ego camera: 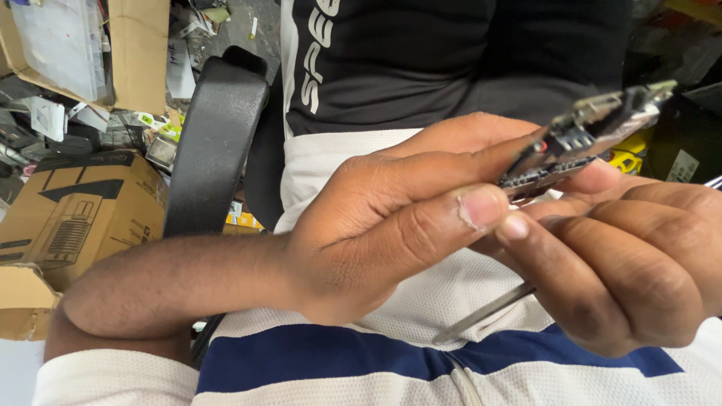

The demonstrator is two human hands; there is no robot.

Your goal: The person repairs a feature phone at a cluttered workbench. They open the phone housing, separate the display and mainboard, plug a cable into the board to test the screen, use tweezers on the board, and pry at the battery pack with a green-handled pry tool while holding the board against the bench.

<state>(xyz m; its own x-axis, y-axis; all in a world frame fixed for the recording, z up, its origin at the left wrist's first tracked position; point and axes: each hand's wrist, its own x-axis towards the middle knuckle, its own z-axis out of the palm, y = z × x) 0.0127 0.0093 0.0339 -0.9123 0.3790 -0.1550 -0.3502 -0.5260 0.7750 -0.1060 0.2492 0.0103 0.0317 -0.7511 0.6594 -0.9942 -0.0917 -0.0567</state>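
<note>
A small circuit board (594, 131) with metal ports and dark connectors is held edge-on, close to the camera at the upper right. My left hand (391, 218) grips it from the left, thumb along its lower edge and fingers behind it. My right hand (639, 256) supports the board from below on the right and also holds thin metal tweezers (489, 310), whose tips slant down to the left over my lap. Both hands hover above my white and navy striped shirt (391, 353).
A black chair armrest (214, 143) stands upright at the left. Cardboard boxes (75, 210) and scattered small parts lie on the floor at the far left. A yellow object (628, 158) lies behind the board at the right.
</note>
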